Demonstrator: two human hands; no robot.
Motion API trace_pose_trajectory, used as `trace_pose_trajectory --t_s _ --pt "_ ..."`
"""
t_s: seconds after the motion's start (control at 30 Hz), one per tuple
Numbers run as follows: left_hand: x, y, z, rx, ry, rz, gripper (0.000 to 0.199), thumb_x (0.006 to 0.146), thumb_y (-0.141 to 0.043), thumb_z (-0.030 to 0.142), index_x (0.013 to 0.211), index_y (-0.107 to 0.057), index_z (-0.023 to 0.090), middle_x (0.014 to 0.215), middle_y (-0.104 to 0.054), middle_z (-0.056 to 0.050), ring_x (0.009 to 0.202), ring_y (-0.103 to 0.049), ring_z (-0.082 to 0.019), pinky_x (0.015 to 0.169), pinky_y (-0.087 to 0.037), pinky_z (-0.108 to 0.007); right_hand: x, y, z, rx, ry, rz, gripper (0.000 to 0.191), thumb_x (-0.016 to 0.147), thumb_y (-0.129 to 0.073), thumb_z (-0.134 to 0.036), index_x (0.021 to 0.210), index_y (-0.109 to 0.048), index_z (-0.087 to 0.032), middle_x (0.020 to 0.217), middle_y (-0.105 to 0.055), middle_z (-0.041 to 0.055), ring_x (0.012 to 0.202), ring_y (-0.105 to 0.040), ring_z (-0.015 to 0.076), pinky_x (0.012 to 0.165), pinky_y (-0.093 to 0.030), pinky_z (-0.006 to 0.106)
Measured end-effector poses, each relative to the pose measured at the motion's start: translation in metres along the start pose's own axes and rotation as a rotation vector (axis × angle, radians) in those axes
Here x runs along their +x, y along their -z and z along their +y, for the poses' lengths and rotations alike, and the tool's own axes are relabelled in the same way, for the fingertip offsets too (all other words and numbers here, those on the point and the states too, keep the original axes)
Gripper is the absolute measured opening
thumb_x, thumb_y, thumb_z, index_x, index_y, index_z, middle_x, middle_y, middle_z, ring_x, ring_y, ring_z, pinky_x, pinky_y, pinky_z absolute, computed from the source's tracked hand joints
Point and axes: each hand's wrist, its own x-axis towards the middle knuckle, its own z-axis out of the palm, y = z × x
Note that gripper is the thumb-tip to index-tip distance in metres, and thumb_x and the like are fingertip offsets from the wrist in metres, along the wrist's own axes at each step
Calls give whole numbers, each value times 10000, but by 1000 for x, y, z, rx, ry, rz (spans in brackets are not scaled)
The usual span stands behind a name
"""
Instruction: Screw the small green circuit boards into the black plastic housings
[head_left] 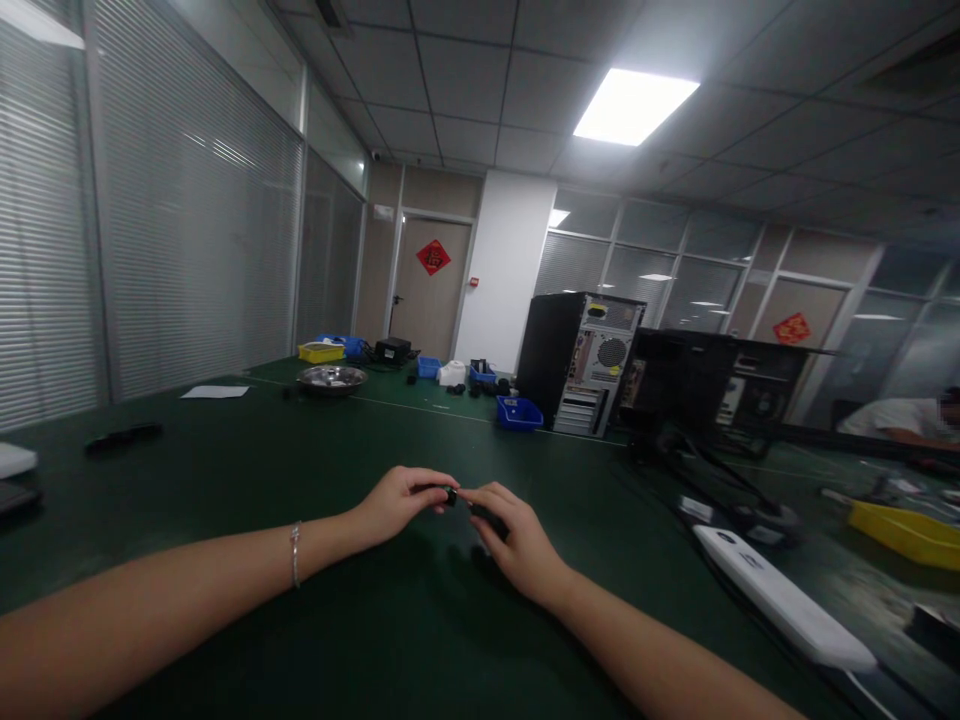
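My left hand (405,502) pinches a small dark part (451,496) with a hint of green on it, between thumb and fingers. It is too small to name. My right hand (517,545) is closed around a slim black-handled tool (489,520), whose thin end points toward the part; its exact kind cannot be made out. The right fingertips come close to the part, and whether tool and part touch is unclear. Both hands are just above the green tabletop (322,640).
Toward the back stand a metal bowl (332,379), a blue bin (519,413) and a black computer tower (577,362). To the right lie a white power strip (784,597), cables and a yellow tray (907,535). A person (896,420) sits at far right. Dark glasses (124,438) lie left.
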Motion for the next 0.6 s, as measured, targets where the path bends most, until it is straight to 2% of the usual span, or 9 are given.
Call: trace_pose_trajectory --t_s 0.23,0.6 --pt "1 1 -3 -41 27 32 276 833 -630 261 1056 -724 129 941 -749 -82 761 -672 -195 774 -540 -330 0 1 0 -1 -4 -7 415 918 -546 -107 1294 -588 -276 1088 -646 68 967 -632 214 851 -517 337" --pt "-3 4 7 -2 13 -33 265 848 -630 271 1058 -731 145 971 -714 -82 805 -648 -204 792 -514 -338 -2 3 -3 -19 -15 -32 426 903 -550 -95 1279 -602 -289 1090 -646 67 947 -639 218 843 -525 341"
